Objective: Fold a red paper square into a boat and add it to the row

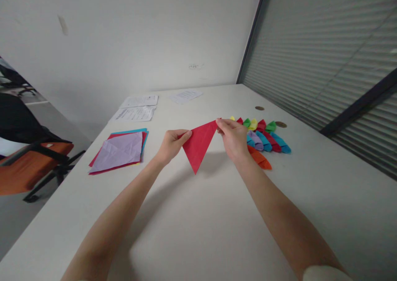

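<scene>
A red sheet of paper [199,145], folded into a triangle, hangs point-down above the white table [186,231]. My left hand [174,144] pinches its left corner between thumb and fingers. At its upper right corner, my right hand [232,136] grips the paper in the same way. Just beyond the right hand lie rows of folded paper pieces [261,126] in red, green, yellow, blue and purple. An orange folded paper [260,159] rests nearest to the right wrist, partly hidden by it.
To the left is a stack of coloured sheets, a creased purple sheet [120,151] on top. Printed pages [136,107] and another printed sheet [186,96] lie toward the wall. An orange-seated chair [34,161] stands off the table's left edge. Window blinds [325,58] flank the right side.
</scene>
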A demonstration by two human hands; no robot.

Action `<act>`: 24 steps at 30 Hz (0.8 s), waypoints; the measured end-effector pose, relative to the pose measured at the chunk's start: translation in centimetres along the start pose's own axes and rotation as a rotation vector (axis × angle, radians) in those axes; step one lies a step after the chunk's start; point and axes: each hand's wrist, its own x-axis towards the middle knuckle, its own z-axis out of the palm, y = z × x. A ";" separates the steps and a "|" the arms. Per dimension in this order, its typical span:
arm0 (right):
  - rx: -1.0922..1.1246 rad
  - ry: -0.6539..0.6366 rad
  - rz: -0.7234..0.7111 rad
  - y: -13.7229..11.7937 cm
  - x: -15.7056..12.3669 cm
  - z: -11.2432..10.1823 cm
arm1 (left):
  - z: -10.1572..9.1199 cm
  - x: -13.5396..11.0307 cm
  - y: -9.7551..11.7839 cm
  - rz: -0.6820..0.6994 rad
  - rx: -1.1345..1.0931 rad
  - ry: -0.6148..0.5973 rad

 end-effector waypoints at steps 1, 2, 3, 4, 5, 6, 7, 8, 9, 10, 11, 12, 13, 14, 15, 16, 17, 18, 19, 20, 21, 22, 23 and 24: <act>0.004 0.004 -0.002 0.0 0.0 0.0 | 0.0 0.0 0.0 0.008 0.029 0.002; 0.007 0.009 -0.002 0.0 0.0 0.1 | -0.1 0.0 0.0 0.015 0.058 0.005; 0.008 0.013 0.000 0.0 0.0 0.1 | -0.1 -0.1 0.0 0.021 0.085 0.007; 0.008 0.019 0.000 0.0 0.0 0.1 | -0.2 -0.1 0.1 0.025 0.108 0.005; 0.009 0.024 0.001 0.0 0.0 0.1 | -0.2 -0.1 0.1 0.030 0.123 0.001; 0.012 0.028 -0.001 0.0 0.0 0.1 | -0.2 -0.1 0.1 0.034 0.128 -0.005; 0.016 0.029 -0.004 0.1 0.0 0.1 | -0.3 -0.1 0.1 0.037 0.126 -0.014; 0.021 0.027 -0.009 0.1 0.0 0.0 | -0.3 -0.1 0.1 0.039 0.117 -0.024; 0.024 0.023 -0.014 0.1 0.0 0.0 | -0.3 -0.1 0.1 0.039 0.105 -0.033; 0.026 0.018 -0.018 0.1 0.0 0.0 | -0.3 -0.1 0.1 0.038 0.093 -0.040; 0.026 0.014 -0.023 0.2 0.0 0.0 | -0.3 -0.1 0.0 0.035 0.083 -0.047; 0.026 0.011 -0.026 0.2 0.0 -0.1 | -0.3 -0.1 0.0 0.032 0.075 -0.050; 0.025 0.008 -0.029 0.2 0.1 -0.1 | -0.3 -0.1 0.0 0.028 0.070 -0.051; 0.021 0.007 -0.031 0.2 0.1 -0.1 | -0.3 0.0 0.0 0.024 0.066 -0.048; 0.017 0.007 -0.034 0.3 0.1 -0.1 | -0.3 0.0 0.0 0.019 0.060 -0.042; 0.013 0.010 -0.036 0.3 0.1 -0.1 | -0.2 0.0 0.0 0.011 0.051 -0.033; 0.014 0.017 -0.036 0.4 0.1 -0.1 | -0.1 0.0 0.0 0.001 0.038 -0.020; 0.020 0.028 -0.034 0.5 0.2 -0.1 | -0.1 0.0 -0.1 -0.009 0.023 -0.003; 0.031 0.043 -0.029 0.5 0.2 0.0 | 0.0 0.1 -0.2 -0.017 0.007 0.014; 0.046 0.057 -0.020 0.5 0.2 0.0 | 0.1 0.1 -0.3 -0.023 -0.006 0.033; 0.063 0.067 -0.005 0.6 0.1 0.1 | 0.2 0.1 -0.4 -0.025 -0.014 0.048; 0.086 0.069 0.014 0.5 0.0 0.2 | 0.2 0.1 -0.5 -0.022 -0.014 0.060; 0.114 0.058 0.038 0.5 -0.2 0.3 | 0.3 0.2 -0.6 -0.017 -0.006 0.069; 0.146 0.035 0.066 0.4 -0.3 0.5 | 0.3 0.2 -0.7 -0.009 0.009 0.078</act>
